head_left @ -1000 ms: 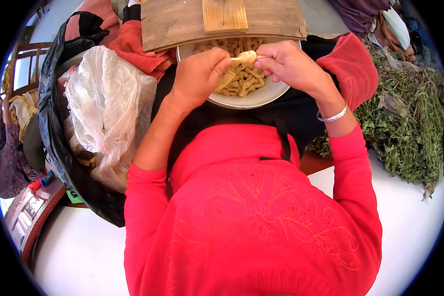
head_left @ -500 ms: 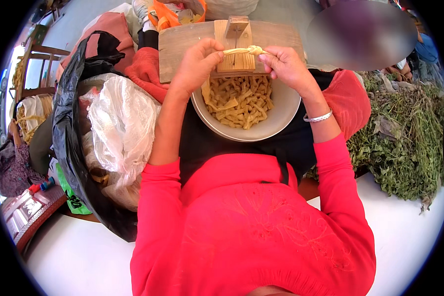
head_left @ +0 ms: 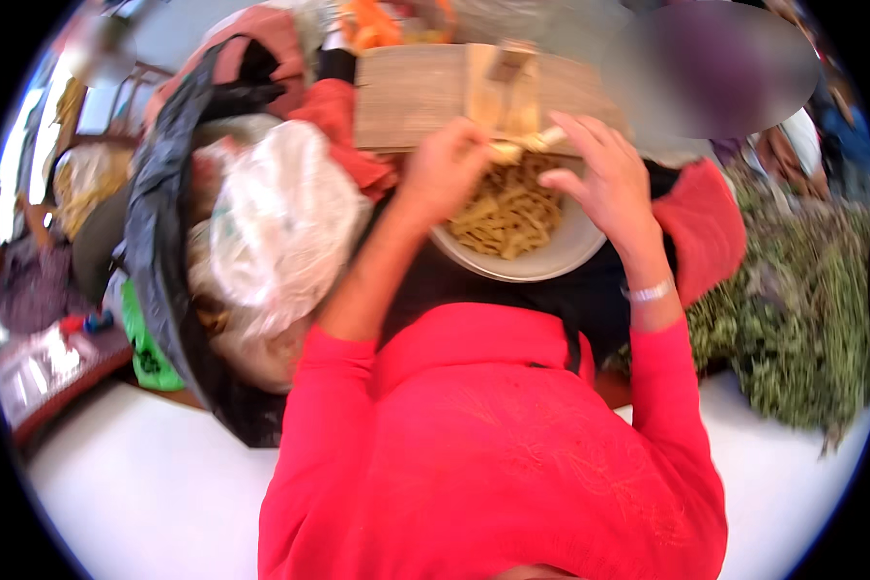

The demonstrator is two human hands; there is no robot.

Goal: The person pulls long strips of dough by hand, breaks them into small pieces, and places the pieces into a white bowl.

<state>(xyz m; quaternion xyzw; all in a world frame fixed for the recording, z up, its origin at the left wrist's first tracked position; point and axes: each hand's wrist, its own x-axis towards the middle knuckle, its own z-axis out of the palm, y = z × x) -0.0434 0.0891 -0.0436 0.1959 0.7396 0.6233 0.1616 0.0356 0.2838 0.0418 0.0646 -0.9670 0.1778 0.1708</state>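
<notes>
Over the bowl, my left hand [head_left: 450, 166] pinches one end of a pale yellow knotted strip [head_left: 520, 148]. At the strip's other end is my right hand [head_left: 604, 172], its thumb and fingers apart; the free end lies close to its fingertips. Motion blurs both hands a little. Below them, the light metal bowl [head_left: 522, 272] in my lap holds many short yellow-brown pieces [head_left: 508, 220]. Behind the strip lies a wooden board [head_left: 411, 97] with a small upright wooden block [head_left: 512, 64] on a paler strip of wood.
On my left stands an open black plastic bag [head_left: 164, 227] with a clear plastic bag [head_left: 275, 217] in it. A heap of cut green plants [head_left: 793, 300] lies to my right. Beyond the board is an orange bag [head_left: 372, 24]. Another person's purple patterned sleeve [head_left: 41, 285] shows far left.
My right hand has opened its pinch and spread its fingers beside the strip. The left hand keeps hold. The whole view has shifted, so things appear farther right.
</notes>
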